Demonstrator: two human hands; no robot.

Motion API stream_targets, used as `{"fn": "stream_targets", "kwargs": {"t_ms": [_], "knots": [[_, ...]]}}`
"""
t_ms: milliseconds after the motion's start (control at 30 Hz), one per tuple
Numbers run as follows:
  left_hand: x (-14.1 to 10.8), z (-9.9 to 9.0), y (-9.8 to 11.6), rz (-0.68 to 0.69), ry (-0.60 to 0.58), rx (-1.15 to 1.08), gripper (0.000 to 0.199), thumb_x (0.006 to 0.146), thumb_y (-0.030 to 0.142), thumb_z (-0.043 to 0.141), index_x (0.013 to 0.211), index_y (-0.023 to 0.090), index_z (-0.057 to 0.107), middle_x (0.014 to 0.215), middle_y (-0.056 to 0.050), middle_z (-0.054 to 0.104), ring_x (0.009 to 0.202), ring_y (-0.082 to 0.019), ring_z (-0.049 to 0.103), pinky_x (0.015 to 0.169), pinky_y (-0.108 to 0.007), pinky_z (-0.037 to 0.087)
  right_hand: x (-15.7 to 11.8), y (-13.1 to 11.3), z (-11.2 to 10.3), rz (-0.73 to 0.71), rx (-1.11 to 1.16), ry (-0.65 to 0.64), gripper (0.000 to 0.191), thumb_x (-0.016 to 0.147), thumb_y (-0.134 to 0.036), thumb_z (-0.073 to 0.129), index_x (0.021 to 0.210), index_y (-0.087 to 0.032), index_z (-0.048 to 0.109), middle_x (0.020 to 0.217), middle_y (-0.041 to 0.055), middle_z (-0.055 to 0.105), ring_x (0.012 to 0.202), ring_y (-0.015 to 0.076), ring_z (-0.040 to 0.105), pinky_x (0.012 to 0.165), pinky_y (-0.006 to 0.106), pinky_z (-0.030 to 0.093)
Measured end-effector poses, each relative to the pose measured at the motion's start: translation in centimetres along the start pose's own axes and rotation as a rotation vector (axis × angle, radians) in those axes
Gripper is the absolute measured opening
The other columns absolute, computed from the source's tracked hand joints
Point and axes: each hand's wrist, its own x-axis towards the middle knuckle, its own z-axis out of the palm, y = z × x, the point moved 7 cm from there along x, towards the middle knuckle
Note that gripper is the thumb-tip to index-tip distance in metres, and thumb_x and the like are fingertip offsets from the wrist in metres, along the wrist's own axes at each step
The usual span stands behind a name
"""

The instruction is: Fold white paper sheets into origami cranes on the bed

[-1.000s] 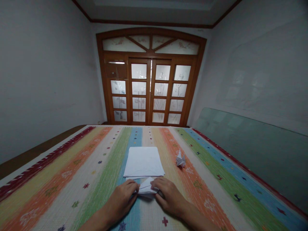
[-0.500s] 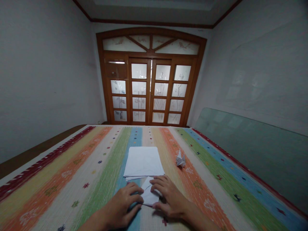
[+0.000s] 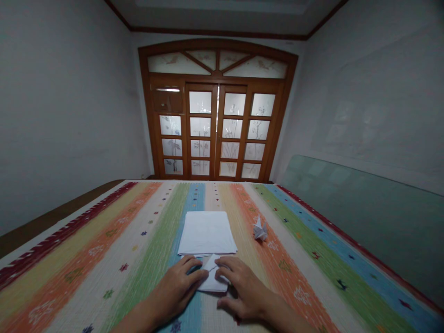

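Note:
A small folded white paper (image 3: 215, 283) lies on the striped cloth close to me, its upper tip near the front edge of a stack of white sheets (image 3: 208, 232). My left hand (image 3: 180, 284) rests on the left side of the folded paper, fingers bent, fingertips pressing on it. On the right side, the fingers of my right hand (image 3: 241, 284) touch the paper's upper part, while the thumb stands apart below, off the paper. Both hands partly cover the folded piece. A folded paper figure with pointed tips (image 3: 260, 231) sits right of the stack.
The colourful striped cloth (image 3: 138, 268) covers the surface under everything. A pale green panel (image 3: 364, 208) stands along the right side. Beyond the far edge are wooden doors with glass panes (image 3: 217, 129).
My left hand has shifted slightly forward, its fingers now farther up the folded paper. My right thumb has come away from the paper's lower corner. The stack and paper figure have not moved.

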Motion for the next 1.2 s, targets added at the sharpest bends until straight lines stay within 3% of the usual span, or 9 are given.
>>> {"fn": "stream_targets", "kwargs": {"t_ms": [167,333,500,667,900,1067,1200], "knots": [[-0.1,0.6,-0.2,0.002,-0.035,-0.029,0.03,0.1,0.012,0.054,0.123,0.027,0.066,0.117,-0.007,0.07,0.112,-0.025,0.062,0.095,-0.039,0.057,-0.2,0.3,0.6,0.035,-0.012,-0.013,0.04,0.074,-0.028,0.079,0.111,-0.018,0.067,0.151,0.0179,0.052,0.138,0.0354,0.049,0.114,0.048,0.04],[-0.1,0.4,-0.4,-0.017,-0.026,-0.051,0.028,0.099,0.01,0.053,0.118,0.025,0.068,0.117,-0.008,0.071,0.113,-0.025,0.062,0.097,-0.04,0.056,-0.2,0.4,0.5,0.071,0.002,-0.023,0.035,0.075,-0.03,0.079,0.105,-0.018,0.068,0.16,0.0187,0.04,0.141,0.037,0.046,0.113,0.05,0.041],[-0.1,-0.1,-0.8,-0.054,0.03,-0.025,0.029,0.099,0.013,0.053,0.123,0.024,0.066,0.117,-0.009,0.072,0.115,-0.026,0.062,0.098,-0.042,0.057,-0.2,0.2,0.5,0.098,0.009,-0.064,0.034,0.076,-0.032,0.08,0.104,-0.016,0.069,0.159,0.0223,0.04,0.144,0.0398,0.041,0.114,0.053,0.038],[-0.6,0.2,-2.1,-0.102,0.08,0.063,0.029,0.098,0.014,0.055,0.12,0.024,0.069,0.13,-0.011,0.067,0.126,-0.03,0.057,0.103,-0.05,0.056,-0.3,-0.1,0.5,0.085,0.021,-0.066,0.032,0.075,-0.027,0.077,0.104,-0.016,0.068,0.158,0.0208,0.041,0.145,0.0378,0.04,0.116,0.05,0.035],[-0.9,0.5,-2.4,-0.112,-0.04,0.052,0.028,0.092,0.011,0.057,0.113,0.025,0.07,0.148,-0.007,0.058,0.142,-0.034,0.043,0.112,-0.059,0.046,0.0,-0.3,-0.5,0.012,0.026,-0.029,0.036,0.072,-0.024,0.076,0.106,-0.019,0.064,0.133,0.0152,0.062,0.127,0.0326,0.054,0.112,0.045,0.039],[-0.6,0.0,-1.4,-0.074,-0.13,-0.058,0.027,0.09,0.01,0.059,0.112,0.023,0.068,0.144,-0.008,0.062,0.145,-0.033,0.042,0.114,-0.057,0.043,0.2,-0.5,-0.7,0.012,0.012,-0.026,0.042,0.069,-0.034,0.085,0.101,-0.019,0.064,0.124,0.0141,0.064,0.116,0.0328,0.056,0.104,0.045,0.043],[-0.4,0.1,-1.0,-0.074,-0.193,-0.137,0.035,0.088,0.011,0.063,0.119,0.026,0.067,0.139,-0.007,0.066,0.143,-0.032,0.044,0.115,-0.055,0.042,0.1,-0.2,-0.3,0.03,0.027,-0.018,0.038,0.072,-0.031,0.082,0.102,-0.019,0.063,0.123,0.013,0.064,0.112,0.0311,0.057,0.1,0.043,0.045]]}}
